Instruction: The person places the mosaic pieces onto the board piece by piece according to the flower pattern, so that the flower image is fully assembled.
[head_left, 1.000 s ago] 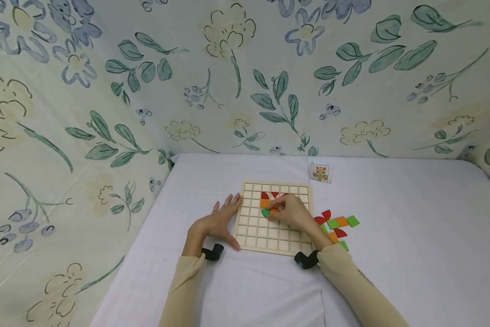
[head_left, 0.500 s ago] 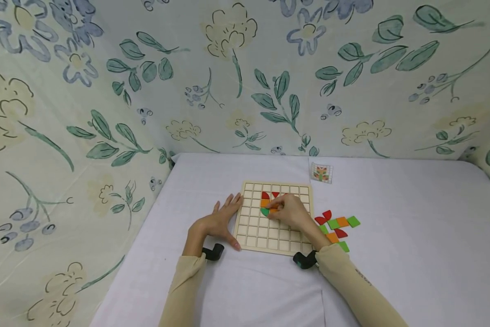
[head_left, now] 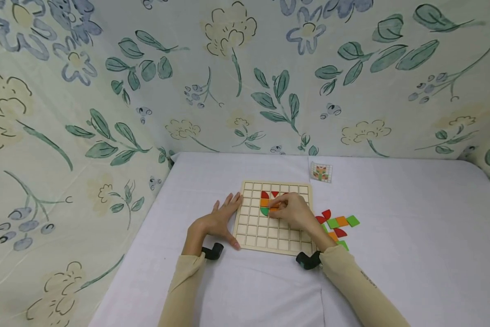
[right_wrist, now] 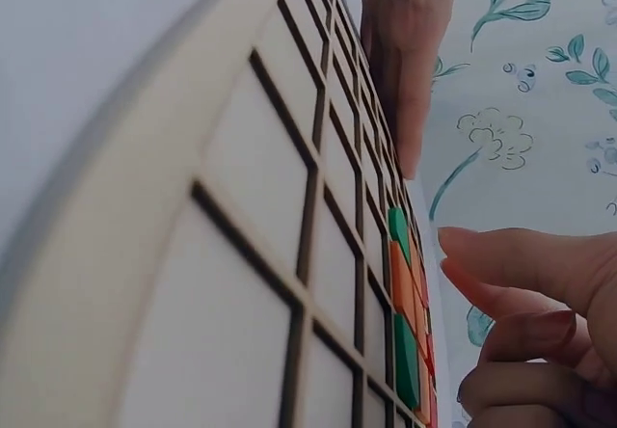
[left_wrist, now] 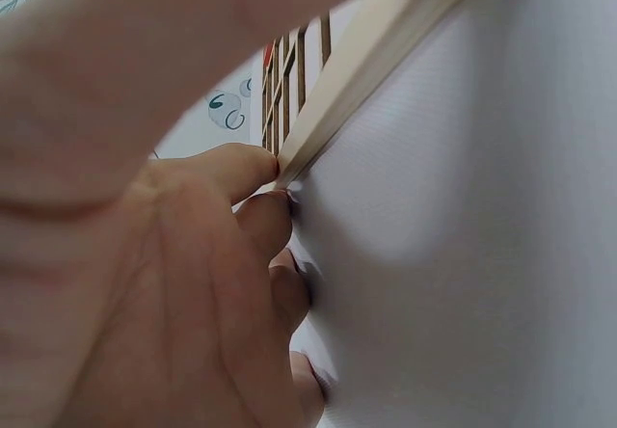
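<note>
Right hand (head_left: 296, 212) is over the middle of the grid board (head_left: 253, 222), forearm slanting in from the lower right. Key relation, as I judge it: its thumb and index tips are directly by the coloured cluster, at the green quarter-round piece (head_left: 264, 211) and the orange piece (head_left: 273, 210) to its right. In the right wrist view the tips sit close to each other, slightly off the board face, other fingers curled under — can't tell whether anything is pinched between them. That view also shows a second green piece (right_wrist: 407, 361) set on the near side of the orange, toward the right arm; the hand hides it from the head camera.

Cluster: orange square (head_left: 265, 202) just above the first green piece, red quarter-round (head_left: 265, 195) above that, red triangle (head_left: 274, 194) to its right. All compact shapes, so no long axis to line up with.

Loose tiles (head_left: 342, 221) lie on the cloth right of the board, beside the right forearm, which covers some — right hand clearly nearer. Left hand (head_left: 220, 220) is at the opposite side, fingers spread, a fingertip touching the left edge, thumb at the lower left corner. Small pattern card (head_left: 321, 173) lies beyond the board's upper right corner.
</note>
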A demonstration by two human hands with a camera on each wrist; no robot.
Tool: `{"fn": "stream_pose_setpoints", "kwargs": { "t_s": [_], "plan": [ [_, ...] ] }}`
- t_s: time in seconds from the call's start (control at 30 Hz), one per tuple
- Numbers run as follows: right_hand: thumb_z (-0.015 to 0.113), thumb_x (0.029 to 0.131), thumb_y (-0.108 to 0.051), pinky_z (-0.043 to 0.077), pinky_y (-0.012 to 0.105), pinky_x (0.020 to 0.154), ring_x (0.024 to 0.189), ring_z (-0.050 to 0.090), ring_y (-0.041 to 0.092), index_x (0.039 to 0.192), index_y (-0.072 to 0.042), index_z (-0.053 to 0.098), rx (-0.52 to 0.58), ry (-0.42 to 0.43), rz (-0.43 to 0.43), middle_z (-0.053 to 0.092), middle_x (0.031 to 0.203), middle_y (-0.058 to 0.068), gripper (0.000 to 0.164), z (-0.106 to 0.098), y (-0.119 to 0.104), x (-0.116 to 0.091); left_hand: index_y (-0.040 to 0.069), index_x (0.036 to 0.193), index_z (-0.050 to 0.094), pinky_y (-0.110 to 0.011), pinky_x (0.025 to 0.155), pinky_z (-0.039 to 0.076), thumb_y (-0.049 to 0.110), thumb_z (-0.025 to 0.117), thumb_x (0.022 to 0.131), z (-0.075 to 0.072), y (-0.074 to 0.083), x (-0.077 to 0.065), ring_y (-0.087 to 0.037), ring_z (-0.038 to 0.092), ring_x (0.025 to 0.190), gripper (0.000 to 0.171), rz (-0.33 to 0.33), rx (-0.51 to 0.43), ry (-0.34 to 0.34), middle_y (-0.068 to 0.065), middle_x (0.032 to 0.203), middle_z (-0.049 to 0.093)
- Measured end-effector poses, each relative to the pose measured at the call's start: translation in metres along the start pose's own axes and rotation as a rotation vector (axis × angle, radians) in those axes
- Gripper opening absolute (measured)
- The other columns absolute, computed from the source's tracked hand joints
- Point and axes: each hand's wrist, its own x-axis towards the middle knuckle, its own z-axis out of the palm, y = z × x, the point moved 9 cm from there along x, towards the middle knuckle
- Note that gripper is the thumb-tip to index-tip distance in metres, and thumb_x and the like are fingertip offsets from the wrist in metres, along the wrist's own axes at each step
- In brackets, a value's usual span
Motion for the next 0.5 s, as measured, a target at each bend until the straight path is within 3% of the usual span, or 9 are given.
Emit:
{"fn": "stream_pose_setpoints", "kwargs": {
  "t_s": [0.23, 0.37, 0.5],
  "plan": [
    [0.08, 0.09, -0.021, 0.029, 0.023, 0.051, 0.056, 0.037, 0.013, 0.11, -0.006, 0.08, -0.023, -0.004, -0.001, 0.047, 0.065, -0.001, 0.025, -0.029, 0.008, -0.011, 0.011, 0.167, 0.003, -0.06, 0.13, -0.011, 0.033, 0.102, 0.06, -0.001, 0.0, 0.0, -0.027, -0.015, 0.163, 0.148, -0.002, 0.006, 0.001, -0.004, 0.176, -0.009],
    [0.077, 0.093, -0.024, 0.031, 0.023, 0.047, 0.052, 0.037, 0.013, 0.117, -0.006, 0.077, -0.041, 0.003, 0.023, 0.052, 0.071, 0.002, 0.029, -0.054, 0.023, -0.019, 0.011, 0.167, 0.003, -0.06, 0.13, -0.01, 0.033, 0.102, 0.06, 0.0, 0.0, 0.0, -0.027, -0.014, 0.163, 0.148, -0.001, 0.009, -0.002, -0.004, 0.176, -0.009],
    [0.075, 0.095, -0.026, 0.035, 0.024, 0.05, 0.058, 0.043, 0.015, 0.122, -0.005, 0.075, -0.072, 0.01, 0.061, 0.052, 0.076, 0.004, 0.035, -0.083, 0.041, -0.029, 0.01, 0.167, 0.003, -0.061, 0.13, -0.01, 0.033, 0.102, 0.06, 0.001, 0.0, -0.001, -0.028, -0.015, 0.163, 0.148, 0.004, 0.011, -0.002, -0.005, 0.176, -0.009]
  ]
}}
